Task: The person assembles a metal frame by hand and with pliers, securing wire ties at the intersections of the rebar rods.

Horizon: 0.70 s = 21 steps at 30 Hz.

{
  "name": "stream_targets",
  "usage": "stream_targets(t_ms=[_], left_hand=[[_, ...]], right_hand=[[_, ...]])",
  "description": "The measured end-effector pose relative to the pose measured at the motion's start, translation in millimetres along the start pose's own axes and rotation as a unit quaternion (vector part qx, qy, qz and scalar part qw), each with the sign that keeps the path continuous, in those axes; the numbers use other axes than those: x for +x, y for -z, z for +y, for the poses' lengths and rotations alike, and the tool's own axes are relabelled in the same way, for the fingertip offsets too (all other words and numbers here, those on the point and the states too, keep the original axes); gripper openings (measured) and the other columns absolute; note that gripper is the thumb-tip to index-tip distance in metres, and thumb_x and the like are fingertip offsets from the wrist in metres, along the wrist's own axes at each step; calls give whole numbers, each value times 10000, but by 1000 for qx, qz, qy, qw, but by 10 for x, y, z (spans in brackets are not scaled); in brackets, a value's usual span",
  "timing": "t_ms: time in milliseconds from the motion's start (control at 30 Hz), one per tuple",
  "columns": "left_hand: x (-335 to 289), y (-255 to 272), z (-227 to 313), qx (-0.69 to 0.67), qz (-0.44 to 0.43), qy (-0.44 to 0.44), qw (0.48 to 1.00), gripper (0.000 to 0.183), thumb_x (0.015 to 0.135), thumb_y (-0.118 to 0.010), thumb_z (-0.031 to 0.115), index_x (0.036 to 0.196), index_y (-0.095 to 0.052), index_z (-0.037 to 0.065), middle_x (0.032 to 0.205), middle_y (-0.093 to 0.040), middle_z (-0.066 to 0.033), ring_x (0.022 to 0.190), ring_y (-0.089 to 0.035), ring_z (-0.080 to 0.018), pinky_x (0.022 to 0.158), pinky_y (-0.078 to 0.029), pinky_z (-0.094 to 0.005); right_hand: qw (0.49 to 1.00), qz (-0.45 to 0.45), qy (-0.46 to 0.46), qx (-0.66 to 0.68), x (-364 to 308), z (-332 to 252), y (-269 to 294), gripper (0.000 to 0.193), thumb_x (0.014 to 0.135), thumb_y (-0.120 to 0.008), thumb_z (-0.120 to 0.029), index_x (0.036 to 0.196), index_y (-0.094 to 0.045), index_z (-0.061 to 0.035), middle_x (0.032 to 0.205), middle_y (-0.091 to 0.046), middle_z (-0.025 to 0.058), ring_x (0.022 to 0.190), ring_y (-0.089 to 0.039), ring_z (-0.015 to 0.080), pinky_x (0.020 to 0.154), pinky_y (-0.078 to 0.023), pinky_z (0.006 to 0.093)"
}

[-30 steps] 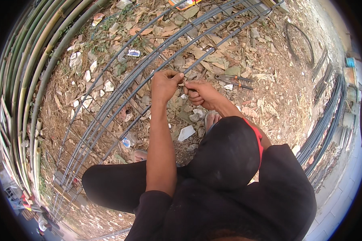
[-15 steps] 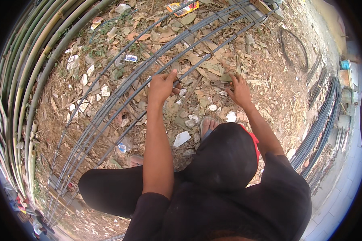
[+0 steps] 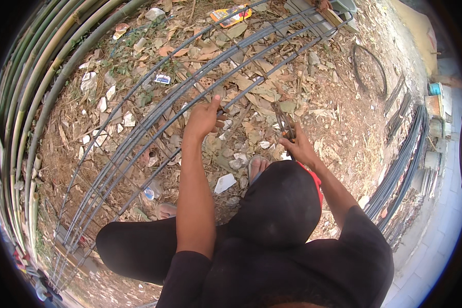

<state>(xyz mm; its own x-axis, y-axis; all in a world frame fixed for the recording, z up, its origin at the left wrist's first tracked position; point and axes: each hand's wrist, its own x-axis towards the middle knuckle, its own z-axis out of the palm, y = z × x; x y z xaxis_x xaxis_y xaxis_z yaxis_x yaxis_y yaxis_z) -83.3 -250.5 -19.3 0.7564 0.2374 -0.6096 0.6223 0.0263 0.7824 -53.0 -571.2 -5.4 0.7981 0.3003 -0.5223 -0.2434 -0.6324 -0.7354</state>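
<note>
A long cage of steel rebar point(image 3: 154, 113), crossed by thin stirrups, runs diagonally before me from lower left to upper right. My left hand point(image 3: 203, 120) is at its nearest bar, fingers curled round it and thumb pointing up; a small dark piece shows beside the thumb, too small to name. My right hand point(image 3: 300, 146) holds a pair of pincers point(image 3: 283, 122) by the handles, jaws pointing away from me, to the right of the cage and apart from it.
Bamboo poles point(image 3: 61, 72) lie along the left. Dry leaves and white broken pieces point(image 3: 224, 183) litter the ground. At right are bundled dark rods point(image 3: 400, 169) and a wire coil point(image 3: 368, 66). A person's hand point(image 3: 322, 5) shows at the cage's far end, by a wooden block point(image 3: 329, 18).
My right hand has drawn back toward me and raised the pincers, which lay lower among the leaves. My left hand stays at the same bar, with its fingers slightly shifted.
</note>
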Motion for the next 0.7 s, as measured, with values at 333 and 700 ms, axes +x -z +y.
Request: stream_targets(t_ms=[333,700], left_hand=[[159,-77,-106,35,9,-22,999,632,1017,-492,550,1006,-731,-35,799,-738,-130,705,-728,-199,607,-543,-299],[275,-144,-238,93,84,-53,991,765,981,-470,609,747,-720,-75,790,-667,-323,843,-674,-474,826,-505,-513]], right_hand=[[945,-54,213,-241,-136,-614,-184,253,778,-597,41,1021,-622,-27,1024,-642,138,940,-657,345,848,-513,472],[867,-30,242,-435,-98,-1013,-302,463,828,-585,12,1287,-604,-46,1217,-592,187,1146,-580,397,980,-486,469]])
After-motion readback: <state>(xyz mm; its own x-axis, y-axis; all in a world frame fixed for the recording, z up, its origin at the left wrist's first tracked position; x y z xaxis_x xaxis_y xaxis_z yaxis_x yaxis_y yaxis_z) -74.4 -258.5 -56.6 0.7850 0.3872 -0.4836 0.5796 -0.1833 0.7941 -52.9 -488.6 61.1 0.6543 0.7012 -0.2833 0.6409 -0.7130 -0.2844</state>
